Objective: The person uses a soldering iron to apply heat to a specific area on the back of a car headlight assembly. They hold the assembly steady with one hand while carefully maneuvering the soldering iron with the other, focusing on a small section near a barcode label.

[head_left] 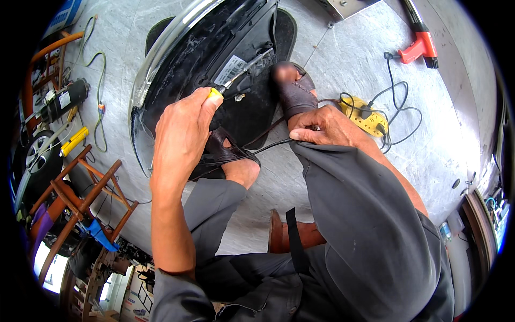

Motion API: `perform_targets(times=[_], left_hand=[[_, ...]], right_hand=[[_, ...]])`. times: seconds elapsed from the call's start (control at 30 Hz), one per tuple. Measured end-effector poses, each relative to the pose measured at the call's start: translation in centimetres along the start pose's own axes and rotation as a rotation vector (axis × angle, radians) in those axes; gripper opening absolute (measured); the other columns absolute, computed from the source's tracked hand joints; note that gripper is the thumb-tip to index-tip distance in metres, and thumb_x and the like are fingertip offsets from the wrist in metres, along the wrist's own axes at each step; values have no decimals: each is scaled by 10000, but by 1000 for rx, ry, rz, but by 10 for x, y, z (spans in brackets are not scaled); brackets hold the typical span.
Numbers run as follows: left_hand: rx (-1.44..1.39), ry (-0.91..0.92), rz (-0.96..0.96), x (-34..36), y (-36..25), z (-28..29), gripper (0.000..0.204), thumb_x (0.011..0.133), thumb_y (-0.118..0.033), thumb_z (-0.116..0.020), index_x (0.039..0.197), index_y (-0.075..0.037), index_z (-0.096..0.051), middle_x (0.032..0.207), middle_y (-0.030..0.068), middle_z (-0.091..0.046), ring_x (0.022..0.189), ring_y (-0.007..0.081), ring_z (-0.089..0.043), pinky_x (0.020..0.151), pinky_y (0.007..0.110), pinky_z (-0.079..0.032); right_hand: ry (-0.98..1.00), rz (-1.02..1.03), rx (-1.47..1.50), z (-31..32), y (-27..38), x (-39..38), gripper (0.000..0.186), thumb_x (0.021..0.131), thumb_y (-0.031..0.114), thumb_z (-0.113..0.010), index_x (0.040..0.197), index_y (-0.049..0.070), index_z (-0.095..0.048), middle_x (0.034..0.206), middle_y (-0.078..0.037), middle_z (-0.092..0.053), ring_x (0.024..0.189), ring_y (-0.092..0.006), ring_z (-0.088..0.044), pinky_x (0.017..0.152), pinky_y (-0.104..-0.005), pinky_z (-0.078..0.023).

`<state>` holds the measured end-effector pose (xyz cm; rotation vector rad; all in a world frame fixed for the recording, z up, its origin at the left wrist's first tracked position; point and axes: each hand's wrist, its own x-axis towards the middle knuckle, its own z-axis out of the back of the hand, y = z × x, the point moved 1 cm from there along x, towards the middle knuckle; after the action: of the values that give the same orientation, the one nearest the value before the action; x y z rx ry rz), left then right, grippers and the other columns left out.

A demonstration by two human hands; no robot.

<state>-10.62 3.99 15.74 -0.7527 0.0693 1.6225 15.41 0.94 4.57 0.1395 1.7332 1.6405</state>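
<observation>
My left hand (185,121) is closed around the yellow handle of a soldering iron (215,94). Its metal shaft points up and right over the dark back of a large car headlight (198,53) with a clear curved lens edge. The tip lies close to the housing's right side; whether it touches, I cannot tell. A black cord (268,144) runs from behind my left wrist to my right hand (327,127), where thumb and fingers pinch it beside my right knee. The headlight lies between and beyond my sandalled feet, and my left hand hides part of it.
A yellow power strip (365,115) with plugged-in black cords lies on the right. Beyond it is a red heat gun (421,48). Wooden chair frames (80,198) and a wheel (40,153) stand at left. A metal box (348,6) is at the far edge.
</observation>
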Motion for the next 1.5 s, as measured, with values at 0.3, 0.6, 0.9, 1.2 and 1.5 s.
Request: perform_targets(times=[0.3, 0.6, 0.9, 1.2, 1.5], left_hand=[[11, -20, 21, -1, 1, -3, 286, 970, -273, -560, 943, 3, -628, 745, 225, -589, 712, 439, -563, 613, 463, -436], [91, -82, -26, -1, -1, -1, 265, 962, -267, -567, 935, -15, -644, 799, 197, -641, 764, 418, -614, 655, 474, -474], [143, -81, -28, -2, -5, 5, 248, 950, -254, -579, 931, -14, -641, 793, 186, -638, 750, 403, -618, 641, 468, -472], [192, -118, -45, -7, -9, 7, 248, 947, -244, -582, 890, -6, -625, 793, 182, -639, 741, 402, -617, 631, 463, -473], [182, -109, -8, -15, -16, 6, 245, 970, -222, -562, 926, 14, -611, 718, 215, -567, 670, 429, -537, 584, 443, -415]], right_hand=[[-1, -57, 15, 0, 1, -1, 398, 927, 404, -624, 828, 21, -667, 706, -155, -608, 628, -318, -573, 589, -401, -455], [17, -63, 25, 1, 4, -1, 408, 928, 410, -617, 843, 14, -661, 709, -157, -603, 635, -313, -571, 594, -404, -451], [1, -28, 9, -2, 0, 0, 434, 941, 426, -598, 805, 17, -645, 685, -156, -579, 621, -313, -558, 593, -402, -445], [11, -40, 22, 1, 5, -1, 467, 947, 421, -589, 732, 7, -597, 626, -163, -524, 582, -321, -514, 573, -412, -419], [-6, -12, 16, 0, 6, 0, 422, 936, 409, -607, 785, 17, -643, 676, -167, -577, 610, -326, -556, 574, -412, -434]])
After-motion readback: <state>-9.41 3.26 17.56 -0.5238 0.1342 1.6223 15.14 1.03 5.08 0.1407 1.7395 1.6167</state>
